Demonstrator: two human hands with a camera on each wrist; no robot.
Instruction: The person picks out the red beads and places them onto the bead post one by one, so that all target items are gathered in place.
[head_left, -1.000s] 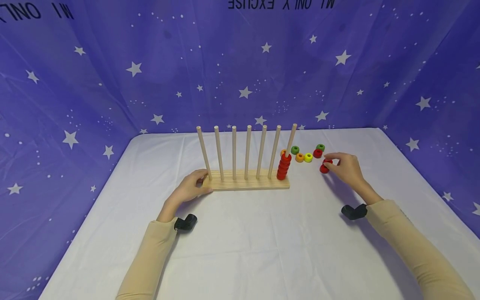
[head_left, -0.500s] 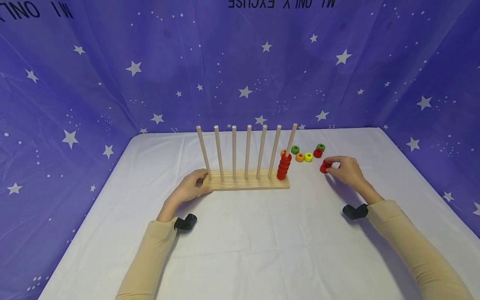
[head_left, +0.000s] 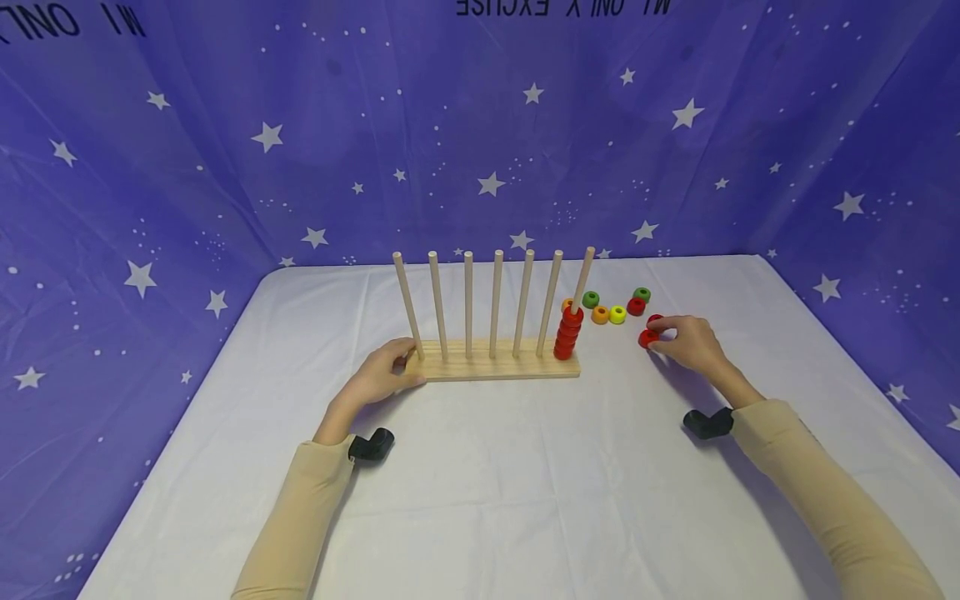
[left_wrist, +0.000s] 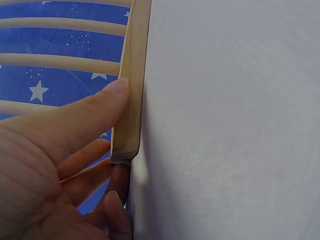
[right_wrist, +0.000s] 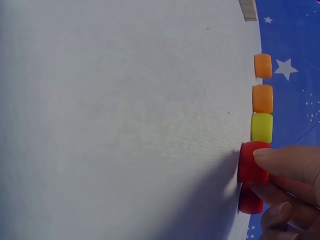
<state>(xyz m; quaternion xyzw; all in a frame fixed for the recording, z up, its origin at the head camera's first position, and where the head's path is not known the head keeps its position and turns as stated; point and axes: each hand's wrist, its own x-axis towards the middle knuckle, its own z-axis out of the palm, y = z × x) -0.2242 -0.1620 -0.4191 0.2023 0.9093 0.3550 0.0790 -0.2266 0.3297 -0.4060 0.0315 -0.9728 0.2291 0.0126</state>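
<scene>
A wooden rack with a row of upright pegs stands mid-table. Its rightmost peg carries a stack of red beads. My left hand grips the rack's left end; in the left wrist view the thumb lies on the front edge of the base, with fingers curled at its end. To the right of the rack, my right hand pinches a red bead at the table surface, its thumb on the near side. Another red bead lies right beside it, partly covered by the fingers.
Behind the right hand lie loose beads: a dark red one, green ones, a yellow one and orange ones. One orange bead is partly hidden behind the rack's right peg. A blue starry curtain borders the white table.
My right fingers have shifted slightly about the red beads, and the second red bead shows again behind them. My left hand and the rack have stayed put.
</scene>
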